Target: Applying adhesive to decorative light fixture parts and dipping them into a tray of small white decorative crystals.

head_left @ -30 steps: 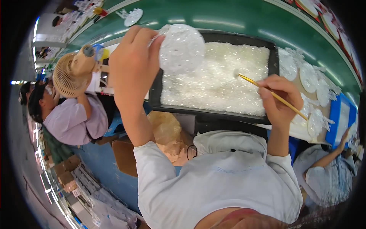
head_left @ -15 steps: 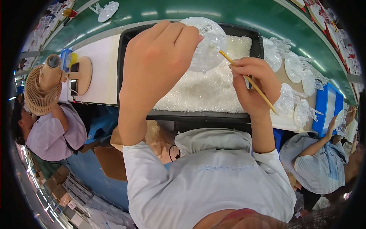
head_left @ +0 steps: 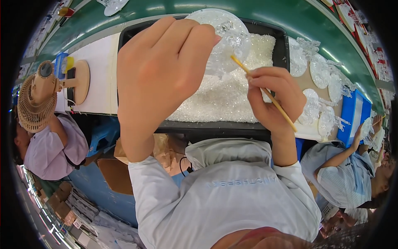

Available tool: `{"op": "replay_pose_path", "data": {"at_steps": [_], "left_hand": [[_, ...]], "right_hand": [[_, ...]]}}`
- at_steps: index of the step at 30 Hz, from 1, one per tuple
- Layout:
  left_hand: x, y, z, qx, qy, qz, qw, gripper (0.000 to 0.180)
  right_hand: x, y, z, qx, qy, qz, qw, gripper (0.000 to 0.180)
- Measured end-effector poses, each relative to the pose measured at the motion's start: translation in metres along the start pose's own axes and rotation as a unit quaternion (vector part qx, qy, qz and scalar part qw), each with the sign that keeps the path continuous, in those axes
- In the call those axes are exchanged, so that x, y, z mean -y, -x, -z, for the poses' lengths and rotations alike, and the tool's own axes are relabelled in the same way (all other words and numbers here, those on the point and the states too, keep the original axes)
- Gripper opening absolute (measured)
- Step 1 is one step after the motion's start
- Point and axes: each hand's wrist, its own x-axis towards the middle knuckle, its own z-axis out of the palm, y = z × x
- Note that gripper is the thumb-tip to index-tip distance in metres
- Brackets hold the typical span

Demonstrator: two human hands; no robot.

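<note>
My left hand [head_left: 166,70] is closed around part of a clear ornament with a round disc base [head_left: 232,31], held up over a black tray [head_left: 199,125]. What its fingers grip is hidden behind the hand. In my right hand [head_left: 277,97] a thin wooden-handled brush [head_left: 278,108] is pinched like a pen. The brush's tip points at the disc's lower right; whether it touches cannot be made out. Below both hands, white sparkling granules [head_left: 219,101] fill the tray.
Several clear disc-based ornaments [head_left: 310,101] lie on the table at the right, beside a blue bin [head_left: 354,118]. A beige fan [head_left: 41,95] stands at the left. Green surface [head_left: 265,12] runs along the back. People sit on both sides, one [head_left: 54,145] at left.
The brush tip has shifted slightly left and its pale end no longer stands out. My left hand and the ornament appear a little further left; the whole view has also shifted slightly.
</note>
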Motion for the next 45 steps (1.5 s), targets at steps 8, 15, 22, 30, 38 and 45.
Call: {"op": "replay_pose_path", "data": {"at_steps": [8, 15, 22, 30, 38, 45], "left_hand": [[-0.0001, 0.0007, 0.0008, -0.002, 0.014, -0.005, 1.000, 0.019], [-0.0002, 0.0003, -0.0005, -0.005, 0.025, -0.009, 1.000, 0.019], [-0.0025, -0.0004, 0.0008, 0.003, 0.022, -0.002, 1.000, 0.017], [-0.0021, -0.0003, 0.0019, -0.002, 0.030, -0.001, 1.000, 0.017], [-0.0031, 0.0002, 0.0012, -0.005, 0.036, -0.003, 0.999, 0.016], [-0.0022, 0.0006, 0.0014, -0.007, 0.034, -0.002, 0.999, 0.015]], "right_hand": [[0.0075, 0.0017, 0.0049, 0.041, 0.017, -0.007, 0.999, 0.024], [0.0040, 0.0019, -0.0009, 0.013, -0.006, 0.002, 1.000, 0.027], [0.0026, 0.0021, 0.0026, 0.021, 0.014, 0.010, 1.000, 0.025], [0.0048, 0.0030, 0.0028, -0.016, 0.030, 0.036, 0.999, 0.024], [0.0049, 0.0070, 0.0015, 0.021, 0.017, 0.035, 0.999, 0.024], [0.0052, 0.0067, 0.0030, 0.032, 0.008, 0.023, 0.999, 0.023]]}}
